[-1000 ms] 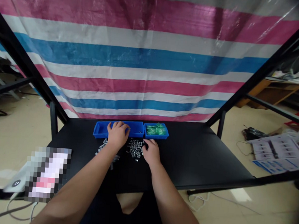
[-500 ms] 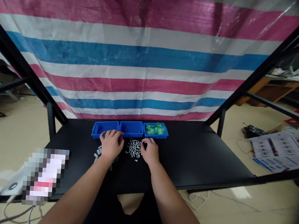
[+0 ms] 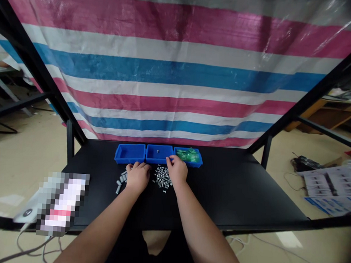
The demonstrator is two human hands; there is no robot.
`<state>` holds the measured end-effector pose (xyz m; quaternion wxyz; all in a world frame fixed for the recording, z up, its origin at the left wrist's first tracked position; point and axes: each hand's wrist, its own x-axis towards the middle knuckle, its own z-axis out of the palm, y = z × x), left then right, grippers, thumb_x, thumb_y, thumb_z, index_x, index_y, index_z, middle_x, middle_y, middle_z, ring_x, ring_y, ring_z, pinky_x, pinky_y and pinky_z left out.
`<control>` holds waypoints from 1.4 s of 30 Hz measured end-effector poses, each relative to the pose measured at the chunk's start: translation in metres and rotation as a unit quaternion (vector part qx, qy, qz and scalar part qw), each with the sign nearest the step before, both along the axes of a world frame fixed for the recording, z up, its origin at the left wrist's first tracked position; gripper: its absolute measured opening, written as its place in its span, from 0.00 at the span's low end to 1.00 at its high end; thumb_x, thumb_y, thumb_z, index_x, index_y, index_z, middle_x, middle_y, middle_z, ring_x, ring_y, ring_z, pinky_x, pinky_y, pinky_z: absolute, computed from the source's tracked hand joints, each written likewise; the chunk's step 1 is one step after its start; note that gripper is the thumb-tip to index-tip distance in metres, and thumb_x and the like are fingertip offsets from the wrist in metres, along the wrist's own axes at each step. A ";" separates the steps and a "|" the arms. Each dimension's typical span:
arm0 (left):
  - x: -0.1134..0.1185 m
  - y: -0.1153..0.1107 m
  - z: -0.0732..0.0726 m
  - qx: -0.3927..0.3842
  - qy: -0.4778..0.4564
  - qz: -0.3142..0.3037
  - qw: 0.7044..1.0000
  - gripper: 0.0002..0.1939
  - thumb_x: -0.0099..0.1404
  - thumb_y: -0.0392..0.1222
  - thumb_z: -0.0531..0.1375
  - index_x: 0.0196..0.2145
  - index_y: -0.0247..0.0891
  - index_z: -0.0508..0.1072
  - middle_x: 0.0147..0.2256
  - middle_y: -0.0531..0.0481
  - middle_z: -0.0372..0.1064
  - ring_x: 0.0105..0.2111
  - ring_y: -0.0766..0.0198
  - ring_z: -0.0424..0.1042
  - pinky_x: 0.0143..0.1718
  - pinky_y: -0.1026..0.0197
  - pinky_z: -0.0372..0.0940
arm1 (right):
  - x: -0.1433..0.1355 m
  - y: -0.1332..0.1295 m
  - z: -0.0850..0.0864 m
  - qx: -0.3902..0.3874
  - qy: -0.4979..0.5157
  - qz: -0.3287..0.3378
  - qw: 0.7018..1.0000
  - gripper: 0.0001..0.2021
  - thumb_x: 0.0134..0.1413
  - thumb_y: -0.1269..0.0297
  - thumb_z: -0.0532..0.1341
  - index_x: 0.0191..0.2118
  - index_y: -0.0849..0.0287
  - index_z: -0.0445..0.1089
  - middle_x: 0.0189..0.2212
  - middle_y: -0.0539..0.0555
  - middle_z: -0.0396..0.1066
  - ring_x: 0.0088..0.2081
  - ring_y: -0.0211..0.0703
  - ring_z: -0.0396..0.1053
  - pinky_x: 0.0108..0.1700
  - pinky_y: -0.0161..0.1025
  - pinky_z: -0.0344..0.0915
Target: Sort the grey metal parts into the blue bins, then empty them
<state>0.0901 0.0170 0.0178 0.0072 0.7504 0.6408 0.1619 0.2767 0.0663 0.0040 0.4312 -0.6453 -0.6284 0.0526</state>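
My left hand [image 3: 138, 176] is bent down over a pile of grey metal cylinders [image 3: 123, 178], its fingers curled and their tips hidden. My right hand [image 3: 178, 171] reaches to the front right corner of the middle blue box [image 3: 151, 160], thumb and fingers pinched together. Whatever is between them is too small to make out. Between both hands lies a heap of small silver screws [image 3: 162, 177], partly covered by the right hand. A single small metal piece [image 3: 157, 151] shows inside the middle box.
A left blue box [image 3: 129, 160] and a right blue box [image 3: 197, 164] flank the middle one; green plastic packets [image 3: 188, 154] fill the right one. A blurred-out device [image 3: 59, 205] with cables lies at the table's left edge. A striped sheet [image 3: 179, 73] hangs behind the black table [image 3: 234, 191].
My left hand has drawn back from the left box's front rim onto the cylinders. My right hand has risen from the screw heap to the middle box's edge. The view has shifted slightly.
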 end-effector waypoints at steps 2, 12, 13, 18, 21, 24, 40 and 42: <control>-0.001 0.000 0.000 0.001 -0.002 -0.001 1.000 0.14 0.71 0.41 0.53 0.44 0.47 0.79 0.46 0.44 0.78 0.49 0.48 0.67 0.54 0.39 0.53 | 0.001 -0.001 -0.001 0.006 -0.003 0.000 1.000 0.10 0.62 0.55 0.62 0.35 0.54 0.76 0.23 0.50 0.73 0.25 0.40 0.69 0.28 0.34 0.54; 0.001 0.003 0.006 0.020 -0.006 -0.037 0.999 0.14 0.73 0.45 0.52 0.41 0.46 0.78 0.44 0.45 0.78 0.48 0.49 0.69 0.53 0.42 0.54 | 0.029 -0.038 -0.018 0.000 0.025 0.106 0.994 0.09 0.58 0.66 0.61 0.43 0.55 0.77 0.35 0.54 0.75 0.36 0.44 0.72 0.41 0.39 0.69; 0.002 0.004 0.006 0.012 -0.003 -0.043 0.999 0.13 0.72 0.45 0.53 0.41 0.46 0.78 0.44 0.46 0.78 0.48 0.49 0.69 0.52 0.42 0.54 | 0.031 -0.041 -0.021 -0.004 0.019 0.126 0.992 0.12 0.56 0.68 0.61 0.46 0.55 0.77 0.40 0.55 0.75 0.41 0.46 0.73 0.46 0.41 0.70; 0.006 0.007 0.004 -0.015 0.008 -0.059 0.998 0.11 0.70 0.43 0.56 0.44 0.47 0.78 0.45 0.47 0.77 0.47 0.50 0.71 0.50 0.45 0.56 | 0.033 -0.041 -0.024 -0.034 -0.014 0.191 0.981 0.18 0.56 0.77 0.58 0.48 0.53 0.78 0.46 0.56 0.75 0.49 0.49 0.72 0.57 0.47 0.69; 0.007 0.008 0.004 -0.021 0.010 -0.068 0.997 0.10 0.70 0.43 0.56 0.44 0.47 0.77 0.45 0.47 0.77 0.48 0.50 0.71 0.48 0.48 0.57 | 0.032 -0.036 -0.017 -0.058 -0.004 0.207 0.977 0.17 0.56 0.77 0.60 0.48 0.54 0.78 0.44 0.55 0.75 0.45 0.46 0.73 0.53 0.44 0.71; 0.007 0.008 0.004 -0.028 0.010 -0.079 0.996 0.09 0.71 0.43 0.55 0.42 0.45 0.76 0.44 0.48 0.77 0.46 0.51 0.72 0.46 0.51 0.58 | 0.032 -0.030 -0.009 -0.089 -0.007 0.235 0.968 0.19 0.56 0.78 0.62 0.50 0.54 0.78 0.45 0.54 0.74 0.41 0.42 0.73 0.48 0.39 0.71; 0.009 0.042 0.029 0.085 -0.064 -0.032 0.994 0.07 0.71 0.43 0.57 0.40 0.46 0.77 0.41 0.48 0.80 0.48 0.52 0.71 0.51 0.47 0.55 | 0.021 -0.029 -0.015 -0.099 -0.040 0.144 0.984 0.11 0.53 0.78 0.61 0.39 0.57 0.74 0.39 0.55 0.71 0.42 0.45 0.72 0.50 0.40 0.68; 0.011 0.048 0.027 0.076 -0.070 -0.016 0.994 0.07 0.69 0.42 0.58 0.39 0.46 0.77 0.40 0.48 0.80 0.49 0.51 0.70 0.53 0.45 0.54 | 0.022 -0.029 -0.015 -0.096 -0.034 0.144 0.984 0.11 0.52 0.79 0.61 0.38 0.57 0.74 0.38 0.55 0.72 0.42 0.45 0.72 0.48 0.40 0.69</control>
